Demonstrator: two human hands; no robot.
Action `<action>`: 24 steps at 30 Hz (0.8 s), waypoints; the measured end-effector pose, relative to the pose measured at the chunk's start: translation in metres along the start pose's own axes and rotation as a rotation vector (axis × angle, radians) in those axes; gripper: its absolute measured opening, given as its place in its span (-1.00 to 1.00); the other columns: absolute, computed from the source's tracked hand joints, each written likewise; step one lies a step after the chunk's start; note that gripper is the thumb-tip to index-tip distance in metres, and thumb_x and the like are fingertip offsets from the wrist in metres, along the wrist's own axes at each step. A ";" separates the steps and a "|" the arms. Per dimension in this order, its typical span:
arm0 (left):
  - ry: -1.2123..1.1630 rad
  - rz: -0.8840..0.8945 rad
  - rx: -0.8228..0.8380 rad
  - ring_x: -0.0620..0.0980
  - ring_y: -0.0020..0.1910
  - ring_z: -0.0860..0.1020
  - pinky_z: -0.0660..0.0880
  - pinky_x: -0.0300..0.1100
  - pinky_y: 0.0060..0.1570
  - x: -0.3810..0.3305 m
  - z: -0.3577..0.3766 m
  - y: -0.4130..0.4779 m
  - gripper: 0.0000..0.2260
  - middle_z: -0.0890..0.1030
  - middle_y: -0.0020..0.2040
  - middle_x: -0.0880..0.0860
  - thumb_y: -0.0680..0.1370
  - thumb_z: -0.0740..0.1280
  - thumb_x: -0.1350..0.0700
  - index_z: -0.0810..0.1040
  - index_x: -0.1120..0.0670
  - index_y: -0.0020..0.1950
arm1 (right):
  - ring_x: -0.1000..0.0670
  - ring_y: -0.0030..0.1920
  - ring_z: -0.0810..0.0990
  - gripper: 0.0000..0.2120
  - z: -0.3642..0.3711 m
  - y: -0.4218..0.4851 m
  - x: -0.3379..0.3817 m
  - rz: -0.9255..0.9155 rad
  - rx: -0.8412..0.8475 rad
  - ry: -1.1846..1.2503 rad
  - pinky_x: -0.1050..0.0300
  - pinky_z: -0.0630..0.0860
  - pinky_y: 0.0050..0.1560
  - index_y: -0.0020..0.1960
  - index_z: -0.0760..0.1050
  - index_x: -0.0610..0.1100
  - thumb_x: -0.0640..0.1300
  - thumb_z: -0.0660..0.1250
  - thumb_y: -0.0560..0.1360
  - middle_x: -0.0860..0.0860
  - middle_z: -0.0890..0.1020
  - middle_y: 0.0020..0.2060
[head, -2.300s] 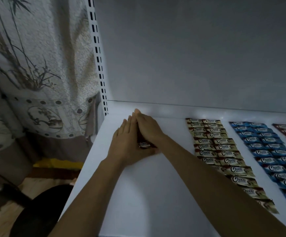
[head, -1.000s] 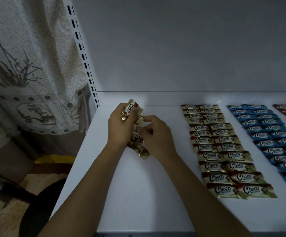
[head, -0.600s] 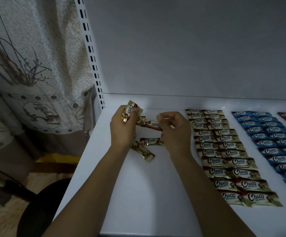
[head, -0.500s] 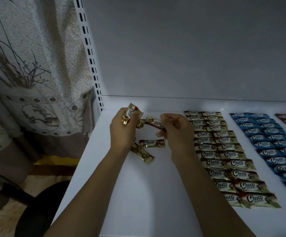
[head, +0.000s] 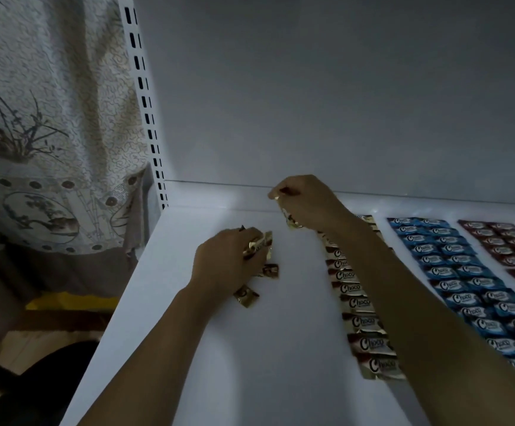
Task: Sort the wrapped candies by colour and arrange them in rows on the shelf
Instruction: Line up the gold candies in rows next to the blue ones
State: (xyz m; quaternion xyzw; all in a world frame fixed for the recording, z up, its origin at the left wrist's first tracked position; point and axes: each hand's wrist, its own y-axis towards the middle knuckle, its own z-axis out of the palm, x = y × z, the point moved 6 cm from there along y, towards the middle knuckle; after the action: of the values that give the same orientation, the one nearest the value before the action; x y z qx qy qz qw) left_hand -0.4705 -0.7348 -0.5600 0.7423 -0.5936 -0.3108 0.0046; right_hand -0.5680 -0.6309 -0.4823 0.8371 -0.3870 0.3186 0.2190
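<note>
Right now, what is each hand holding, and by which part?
The right hand pinches one gold candy by its top end; it hangs. The left hand holds a bunch of gold candies, ends poking out.

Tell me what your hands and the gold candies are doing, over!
Left grip holds several gold candies. Right grip pinches one gold candy over the shelf. Two loose candies lie by left grip. Forearm hides some gold rows.

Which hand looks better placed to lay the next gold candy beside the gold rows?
The right hand: it pinches one gold candy by the far end of the gold rows. The left hand grips a bunch farther away.
</note>
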 end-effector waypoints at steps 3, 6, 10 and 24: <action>-0.043 0.092 0.067 -0.01 -0.07 0.48 0.41 -0.13 -0.16 -0.002 0.006 0.001 -0.65 0.57 -0.08 -0.04 0.50 0.16 -0.18 0.57 -0.04 0.13 | 0.03 -0.05 0.55 -0.75 0.019 0.018 -0.014 -0.017 0.256 -0.218 0.33 0.43 -0.22 0.18 0.54 -0.14 -0.29 0.29 0.51 -0.03 0.58 -0.03; -0.059 0.118 0.068 0.03 -0.09 0.50 0.43 -0.12 -0.14 -0.005 0.005 0.000 -0.66 0.56 -0.08 -0.02 0.49 0.18 -0.15 0.58 -0.02 0.12 | 0.02 -0.02 0.55 -0.66 0.030 0.024 -0.034 -0.014 0.261 -0.155 0.38 0.40 -0.19 0.23 0.51 -0.14 -0.30 0.37 0.47 -0.03 0.58 -0.06; -0.087 0.113 0.051 0.00 -0.14 0.52 0.39 -0.16 -0.22 -0.003 0.005 0.001 -0.82 0.51 -0.12 -0.06 0.56 0.30 -0.01 0.56 -0.03 0.12 | 0.01 0.00 0.59 -0.60 0.032 0.024 -0.054 -0.015 0.186 -0.038 0.23 0.50 -0.08 0.24 0.48 -0.16 -0.42 0.32 0.45 -0.12 0.63 0.05; -0.474 -0.215 -0.297 -0.19 -0.19 0.55 0.37 -0.46 -0.20 0.025 -0.020 0.006 -0.82 0.61 -0.21 -0.11 0.55 0.30 -0.05 0.61 0.02 0.01 | -0.08 0.37 0.37 -0.54 0.049 -0.030 -0.039 -0.192 0.203 -0.765 0.01 0.32 0.32 0.48 0.20 -0.04 0.09 0.02 0.63 -0.03 0.35 0.43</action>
State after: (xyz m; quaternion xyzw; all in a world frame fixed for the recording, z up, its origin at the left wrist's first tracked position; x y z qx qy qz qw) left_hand -0.4637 -0.7662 -0.5528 0.6988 -0.4442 -0.5576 -0.0586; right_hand -0.5455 -0.6226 -0.5475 0.9450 -0.3271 -0.0011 0.0042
